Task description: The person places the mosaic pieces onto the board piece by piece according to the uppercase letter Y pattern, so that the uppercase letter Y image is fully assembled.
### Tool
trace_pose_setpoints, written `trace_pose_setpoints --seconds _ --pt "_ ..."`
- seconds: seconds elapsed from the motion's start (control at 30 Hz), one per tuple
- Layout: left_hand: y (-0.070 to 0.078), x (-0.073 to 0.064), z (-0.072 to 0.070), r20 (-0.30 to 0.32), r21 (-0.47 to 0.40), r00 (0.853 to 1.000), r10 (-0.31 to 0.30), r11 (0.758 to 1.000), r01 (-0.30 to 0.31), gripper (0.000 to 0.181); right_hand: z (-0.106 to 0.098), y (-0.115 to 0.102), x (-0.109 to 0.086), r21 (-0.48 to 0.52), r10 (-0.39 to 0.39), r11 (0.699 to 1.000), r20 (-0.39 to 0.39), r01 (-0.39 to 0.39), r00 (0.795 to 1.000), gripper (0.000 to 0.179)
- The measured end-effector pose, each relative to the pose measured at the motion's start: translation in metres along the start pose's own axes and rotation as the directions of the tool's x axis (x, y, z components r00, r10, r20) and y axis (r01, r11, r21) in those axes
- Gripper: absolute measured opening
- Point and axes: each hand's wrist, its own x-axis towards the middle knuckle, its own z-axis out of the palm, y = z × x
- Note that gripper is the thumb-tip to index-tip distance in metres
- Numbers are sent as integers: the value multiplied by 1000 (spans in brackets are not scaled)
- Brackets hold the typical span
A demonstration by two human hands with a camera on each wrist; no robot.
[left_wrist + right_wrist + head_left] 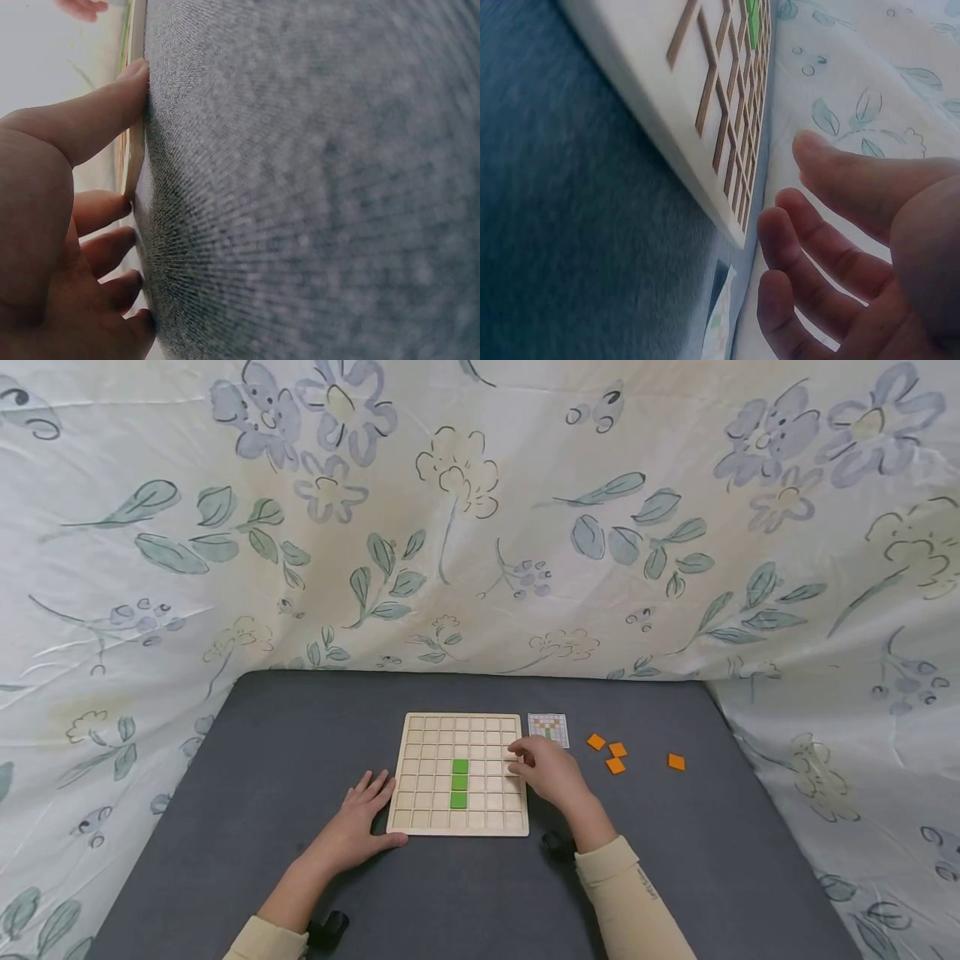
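A square wooden grid board [431,818] lies on the grey table, with three green tiles [459,782] in one column near its middle. My left hand [352,827] rests at the board's front left corner, fingers spread. In the left wrist view, its thumb [112,109] touches the board's edge [133,161]. My right hand [553,772] hovers over the board's right edge with fingers loosely bent. The right wrist view shows its thumb [847,169] apart from the fingers, with nothing seen between them. Beside that hand lies a small pattern card [548,723], partly covered.
Several orange tiles lie right of the card, including one tile [596,742] nearest it and another tile [677,762] farther right. A floral cloth [487,602] hangs behind the table [322,710] and along its sides.
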Motion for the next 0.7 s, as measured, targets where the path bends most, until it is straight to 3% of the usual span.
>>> trace_pose_setpoints --seconds 0.7 --pt "-1 -2 4 -16 -3 1000 2 1000 -2 101 -23 36 -11 16 69 998 -65 -68 996 36"
